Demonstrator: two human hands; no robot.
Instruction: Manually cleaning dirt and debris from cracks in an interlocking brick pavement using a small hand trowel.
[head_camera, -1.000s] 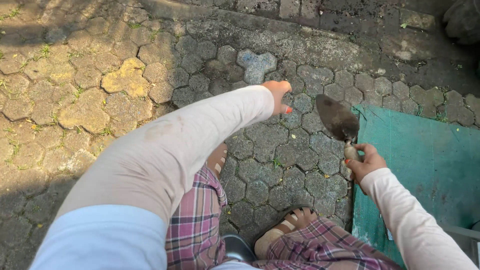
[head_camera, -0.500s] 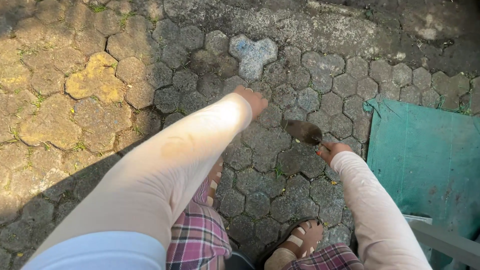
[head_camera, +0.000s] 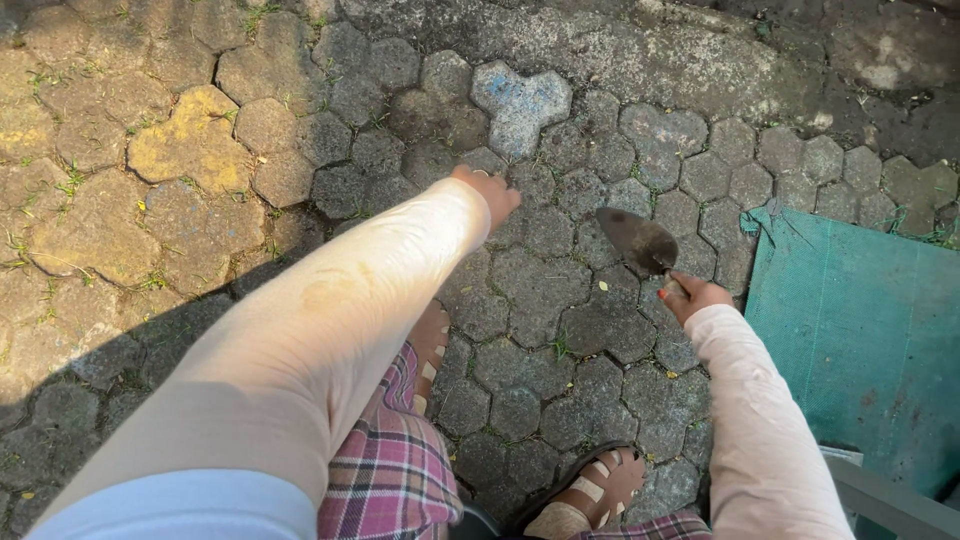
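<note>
Hexagonal pavers (head_camera: 530, 290), weeds in joints. Right hand (head_camera: 693, 296), fingers closed round the handle, holds a trowel (head_camera: 638, 242) blade-down above a seam. Left hand (head_camera: 492, 190) reaches forward, grip unclear (seemingly empty). Best: keep blade low, follow the joint.

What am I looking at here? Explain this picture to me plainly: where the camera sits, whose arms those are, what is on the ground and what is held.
The camera sits on a person's head and looks down, so both arms are that person's own. The left hand reaches out over the paving stones with nothing visible in it. The right hand grips the handle of a small trowel, its dark blade pointing away from the body. The ground is interlocking stone pavers with bits of grass in the joints. A green mat lies at the right. Below are a plaid skirt and sandalled feet.
</note>
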